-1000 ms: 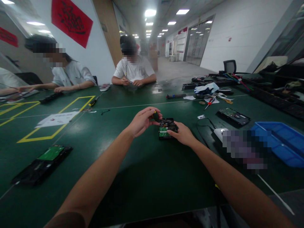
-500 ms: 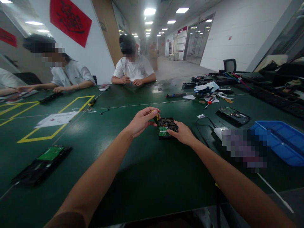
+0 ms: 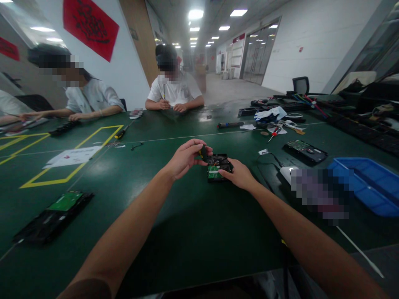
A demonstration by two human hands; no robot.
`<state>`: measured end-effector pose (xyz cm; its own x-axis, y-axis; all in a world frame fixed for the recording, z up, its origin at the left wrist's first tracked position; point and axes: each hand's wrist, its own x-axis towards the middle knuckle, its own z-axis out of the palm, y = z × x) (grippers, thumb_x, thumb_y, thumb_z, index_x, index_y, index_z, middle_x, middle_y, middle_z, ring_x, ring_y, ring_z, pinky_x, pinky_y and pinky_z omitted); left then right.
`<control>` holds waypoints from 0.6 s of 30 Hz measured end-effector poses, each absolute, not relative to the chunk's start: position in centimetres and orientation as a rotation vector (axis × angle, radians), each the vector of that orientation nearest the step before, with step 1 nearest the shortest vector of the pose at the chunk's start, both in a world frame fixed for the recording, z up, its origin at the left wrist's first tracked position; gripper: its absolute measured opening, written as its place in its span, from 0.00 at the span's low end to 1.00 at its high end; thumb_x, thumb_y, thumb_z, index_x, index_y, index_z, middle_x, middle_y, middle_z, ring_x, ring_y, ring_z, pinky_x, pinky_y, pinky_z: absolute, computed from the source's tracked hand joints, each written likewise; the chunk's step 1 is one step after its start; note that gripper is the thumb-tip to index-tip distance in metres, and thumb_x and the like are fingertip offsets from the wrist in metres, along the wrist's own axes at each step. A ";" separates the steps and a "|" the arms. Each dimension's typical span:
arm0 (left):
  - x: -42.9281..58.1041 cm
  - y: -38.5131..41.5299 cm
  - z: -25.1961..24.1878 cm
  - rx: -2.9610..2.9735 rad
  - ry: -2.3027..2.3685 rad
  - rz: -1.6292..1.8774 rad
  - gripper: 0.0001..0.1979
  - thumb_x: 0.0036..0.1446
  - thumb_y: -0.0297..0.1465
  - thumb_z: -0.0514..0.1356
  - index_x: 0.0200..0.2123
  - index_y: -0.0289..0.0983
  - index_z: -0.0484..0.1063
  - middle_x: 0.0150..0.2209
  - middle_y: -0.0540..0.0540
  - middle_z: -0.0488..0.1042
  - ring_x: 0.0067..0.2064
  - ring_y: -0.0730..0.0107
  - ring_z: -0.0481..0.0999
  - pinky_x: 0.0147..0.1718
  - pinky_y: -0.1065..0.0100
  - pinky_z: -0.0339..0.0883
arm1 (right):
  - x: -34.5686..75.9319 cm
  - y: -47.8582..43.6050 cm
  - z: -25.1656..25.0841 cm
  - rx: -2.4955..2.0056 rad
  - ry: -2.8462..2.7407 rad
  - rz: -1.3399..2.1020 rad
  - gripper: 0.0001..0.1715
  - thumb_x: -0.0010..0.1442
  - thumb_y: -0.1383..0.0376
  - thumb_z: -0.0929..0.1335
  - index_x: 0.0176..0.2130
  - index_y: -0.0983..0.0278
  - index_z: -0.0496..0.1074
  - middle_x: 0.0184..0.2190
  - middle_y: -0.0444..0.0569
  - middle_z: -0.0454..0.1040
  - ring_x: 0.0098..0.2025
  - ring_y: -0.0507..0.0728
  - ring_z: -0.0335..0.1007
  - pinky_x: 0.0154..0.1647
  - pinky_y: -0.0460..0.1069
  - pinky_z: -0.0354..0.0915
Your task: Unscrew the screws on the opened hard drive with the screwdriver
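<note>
A black hard drive (image 3: 214, 171) with a green circuit board facing up lies on the dark green table in front of me. My right hand (image 3: 242, 174) grips its right side, the thumb resting over the near right edge. Between the fingers of my left hand (image 3: 186, 160) is a black and yellow screwdriver (image 3: 203, 153), held over the drive's far left corner. Its tip is hidden, so I cannot tell whether it touches a screw.
Another hard drive (image 3: 51, 218) lies at the left and a third drive (image 3: 304, 152) at the right. A blue tray (image 3: 370, 191) stands beyond a blurred-out device with a cable. A red screwdriver (image 3: 274, 132) lies farther back. Two people in white shirts sit across the table.
The screwdriver handle has turned a little within my left fingers, which have shifted slightly. My right hand and the drive hold their place; the whole view has drifted slightly.
</note>
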<state>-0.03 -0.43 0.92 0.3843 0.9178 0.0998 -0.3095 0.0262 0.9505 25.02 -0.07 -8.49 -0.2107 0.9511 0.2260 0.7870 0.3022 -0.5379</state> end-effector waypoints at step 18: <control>0.2 -0.5 0.9 1.228 0.620 1.074 0.11 0.64 0.37 0.61 0.43 0.35 0.75 0.43 0.39 0.77 0.47 0.60 0.78 0.38 0.63 0.75 | 24.9 -0.1 -8.5 -1.537 -2.053 0.437 0.30 0.62 0.49 0.72 0.58 0.61 0.71 0.54 0.56 0.75 0.53 0.64 0.72 0.52 0.55 0.66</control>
